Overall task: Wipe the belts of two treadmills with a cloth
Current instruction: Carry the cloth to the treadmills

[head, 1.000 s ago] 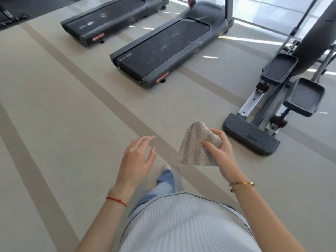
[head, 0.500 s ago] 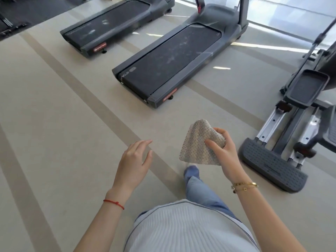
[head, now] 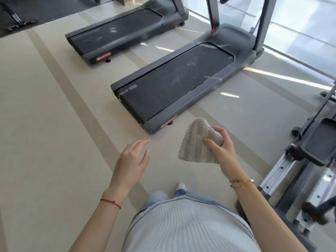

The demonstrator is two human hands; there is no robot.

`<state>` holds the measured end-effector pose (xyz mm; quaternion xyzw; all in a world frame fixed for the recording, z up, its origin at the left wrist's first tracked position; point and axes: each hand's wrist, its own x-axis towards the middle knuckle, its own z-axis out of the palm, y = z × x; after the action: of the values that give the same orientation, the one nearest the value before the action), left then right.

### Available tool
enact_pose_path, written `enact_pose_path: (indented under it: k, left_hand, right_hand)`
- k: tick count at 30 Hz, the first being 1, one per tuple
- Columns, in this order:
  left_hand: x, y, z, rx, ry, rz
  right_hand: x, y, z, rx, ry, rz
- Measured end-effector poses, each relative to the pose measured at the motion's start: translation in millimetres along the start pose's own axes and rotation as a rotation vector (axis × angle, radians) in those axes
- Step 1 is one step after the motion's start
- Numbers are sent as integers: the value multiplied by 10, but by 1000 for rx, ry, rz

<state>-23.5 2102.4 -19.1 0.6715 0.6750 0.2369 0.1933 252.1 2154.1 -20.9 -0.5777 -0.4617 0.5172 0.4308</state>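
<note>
My right hand (head: pixel 222 153) grips a folded beige knitted cloth (head: pixel 196 142) in front of my waist, above the floor. My left hand (head: pixel 130 160) hangs open beside it, fingers relaxed and holding nothing. The nearer treadmill (head: pixel 174 86) lies just ahead, its dark belt marked with pale dusty smudges, its rear end a short way beyond the cloth. A second treadmill (head: pixel 118 31) stands further off to the left, also with light marks on its belt.
An elliptical trainer (head: pixel 309 160) with pedals and metal rails stands close on my right. Beige floor (head: pixel 45 133) with darker stripes stretches to the left. Bright windows (head: pixel 300 24) lie behind the treadmills. Dark gym gear (head: pixel 16 19) sits at the far left.
I have walked closer to the nearer treadmill, which now looms larger and more central. The elliptical has slid to the right edge. Both hands keep their pose, the cloth still held.
</note>
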Motion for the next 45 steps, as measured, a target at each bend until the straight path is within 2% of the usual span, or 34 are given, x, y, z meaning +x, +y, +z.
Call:
enact_pose_path:
  k: [12, 28, 38, 45]
  left_hand:
    - [1737, -47, 296, -21, -20, -149]
    - [4507, -404, 164, -7, 109, -265]
    - [5728, -587, 349, 1, 205, -440]
    - [6500, -1050, 714, -20, 266, -585]
  right_hand:
    - [2177, -281, 150, -18, -109, 51]
    - [5245, -934, 817, -57, -314, 25]
    - [6831, -971, 1132, -192, -562, 91]
    - [8007, -713, 1468, -284, -601, 141]
